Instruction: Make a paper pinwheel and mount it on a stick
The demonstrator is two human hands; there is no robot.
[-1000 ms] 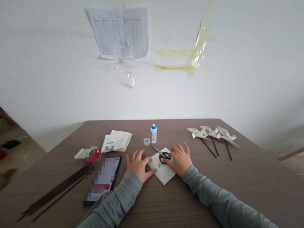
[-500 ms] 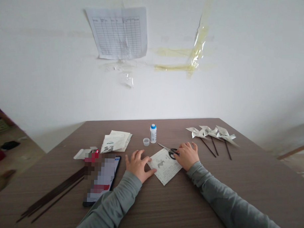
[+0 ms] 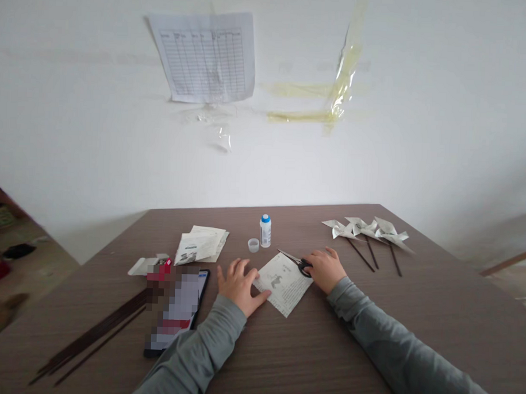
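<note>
A square sheet of printed paper [image 3: 281,284] lies turned like a diamond on the table in front of me. My left hand [image 3: 238,288] has its fingers spread, with thumb and fingertips at the sheet's left edge. My right hand [image 3: 327,269] is closed on the black handles of a pair of scissors [image 3: 303,266]. Their blades point left and away from me, over the sheet's upper right edge. Just beyond the paper stand a white glue bottle [image 3: 265,231] with a blue top and a small clear cap [image 3: 253,245].
Paper pinwheels [image 3: 365,228] on dark sticks lie at the back right. Toward the left are several paper squares [image 3: 201,245], a small open box [image 3: 150,266], a phone [image 3: 179,309] and a bundle of dark sticks [image 3: 94,329]. The wall bears a taped chart [image 3: 207,57].
My right hand has shifted slightly right with the scissors, which now sit nearer the sheet's edge. The paper has slid a little to the left. My left hand stays nearly in place.
</note>
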